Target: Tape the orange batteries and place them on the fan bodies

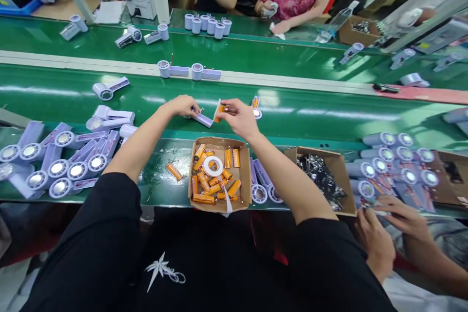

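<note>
Over the green belt, my left hand [183, 106] is closed on a lavender handheld fan body [204, 120]; its round head is mostly hidden under my fingers, while the handle points toward my right hand. Pinched in my right hand [237, 116] is an orange battery [219, 114] with a white strip along its side, held at the end of that handle. Below both hands stands a cardboard box [246, 180] of orange batteries, with a roll of white tape [208, 171] on top. One loose battery [174, 171] lies left of the box.
Many lavender fan bodies [77, 170] are piled at left. A box of dark metal parts [321, 180] stands at right, near a co-worker's hands [376, 239] and more fans [386, 154]. Two fans [197, 71] rest on the pale divider. People work across the belt.
</note>
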Motion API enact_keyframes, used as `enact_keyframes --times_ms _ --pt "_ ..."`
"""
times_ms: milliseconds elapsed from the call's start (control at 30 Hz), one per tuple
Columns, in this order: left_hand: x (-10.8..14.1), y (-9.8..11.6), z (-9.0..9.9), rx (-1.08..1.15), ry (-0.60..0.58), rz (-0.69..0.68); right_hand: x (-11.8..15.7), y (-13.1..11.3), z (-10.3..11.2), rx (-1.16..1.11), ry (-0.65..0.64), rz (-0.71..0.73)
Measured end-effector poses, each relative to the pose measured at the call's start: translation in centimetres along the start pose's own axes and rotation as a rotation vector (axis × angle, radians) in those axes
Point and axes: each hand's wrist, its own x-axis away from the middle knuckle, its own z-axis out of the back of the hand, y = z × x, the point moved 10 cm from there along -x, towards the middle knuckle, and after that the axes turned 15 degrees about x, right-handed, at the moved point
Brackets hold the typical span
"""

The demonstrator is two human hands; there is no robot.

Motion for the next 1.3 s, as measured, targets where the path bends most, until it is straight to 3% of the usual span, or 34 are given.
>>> enact_keyframes --times_ms 167,367,467,567,633,700,767,800,867,933,1033,1133,1233,1300 --pt "-0.4 -1.7 -0.1 0.088 0.125 0.047 -2.8 2.1 -5.1 0.361 -0.259 0.030" --pt "-1.3 -1.0 -1.1 0.114 0.213 0.057 -1.2 2.4 -8.6 0.996 -0.570 0.091" --pt "-1.8 -0.6 -1.2 0.130 0.236 0.063 -1.0 2.4 -10.3 1.170 -0.683 0.099" --pt "-2.1 0.1 -0.8 0.138 0.226 0.068 -1.6 1.6 -10.9 1.202 -0.762 0.104" --pt "-1.4 1.4 -0.2 0.138 0.245 0.051 -1.1 0.5 -9.6 1.188 -0.790 0.111" --pt "0.9 3.9 0.6 0.139 0.338 -0.017 1.1 -1.8 -6.7 1.135 -0.700 0.123" --pt "5.0 7.8 0.3 0.130 0.409 -0.170 5.3 -4.4 -2.8 1.056 -0.522 0.084" --pt "7.3 10.1 -1.0 0.113 0.375 -0.274 8.4 -4.9 -1.4 1.022 -0.500 0.020" --pt "12.0 14.7 -5.4 0.054 0.168 -0.506 15.2 -4.8 -0.3 1.072 -0.583 -0.103" --pt "15.5 17.0 -8.6 -0.012 0.074 -0.567 20.7 -4.9 -1.0 1.101 -0.670 -0.105" --pt "17.9 17.6 -9.8 -0.085 0.116 -0.509 24.4 -5.8 -2.0 1.041 -0.651 -0.034" --pt "20.0 17.2 -7.7 -0.115 0.281 -0.449 25.7 -8.1 -2.3 0.897 -0.606 0.139" --pt "22.9 17.0 -6.2 -0.110 0.397 -0.442 27.2 -10.0 -3.4 0.683 -0.762 0.341" --pt "24.7 16.9 -5.8 -0.096 0.464 -0.437 26.1 -9.4 -3.3 0.683 -0.772 0.312"
